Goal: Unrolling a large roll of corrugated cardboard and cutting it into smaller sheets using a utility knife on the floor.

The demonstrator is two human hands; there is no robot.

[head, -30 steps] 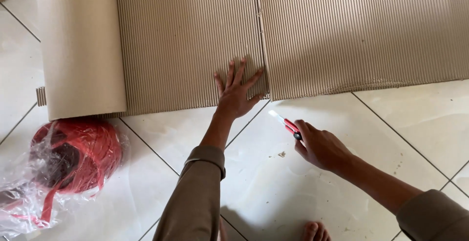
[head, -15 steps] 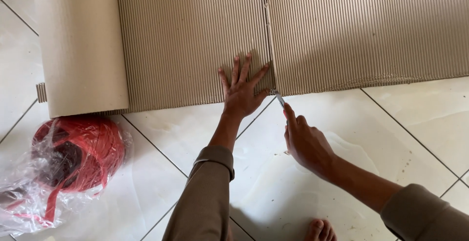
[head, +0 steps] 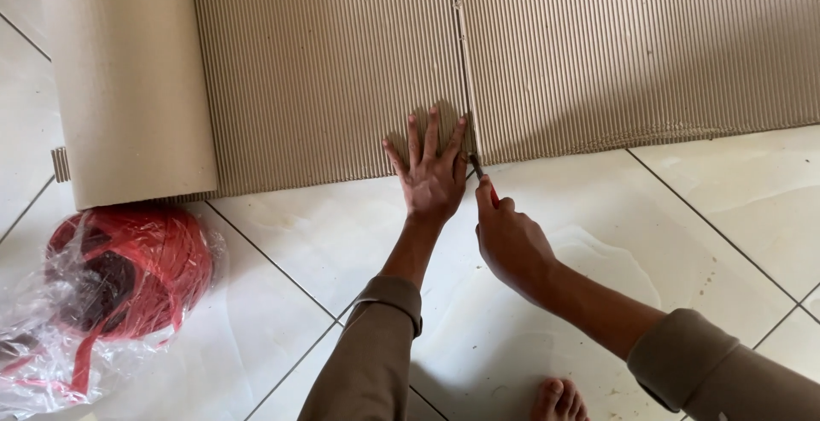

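Left hand (head: 434, 173) flat, fingers spread, pinning brown corrugated cardboard sheet (head: 329, 71) on white tiled floor (head: 683, 207). Right hand (head: 509, 237) clenched round red utility knife (head: 483, 178), blade at near-edge seam (tip hidden). Advice: keep fingers off cut line; follow flute.

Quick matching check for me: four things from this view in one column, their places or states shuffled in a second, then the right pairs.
Things:
1. left hand
2. right hand
3. red twine ball
4. rolled end of the cardboard

Places or states:
A. wrapped in clear plastic on the tiles, at the left
B. pressed flat, fingers spread, on the corrugated sheet beside the cut line
C. grips a red cutter at the sheet's near edge
D. curled up, smooth side out, above the twine

Pairs: 1-B, 2-C, 3-A, 4-D
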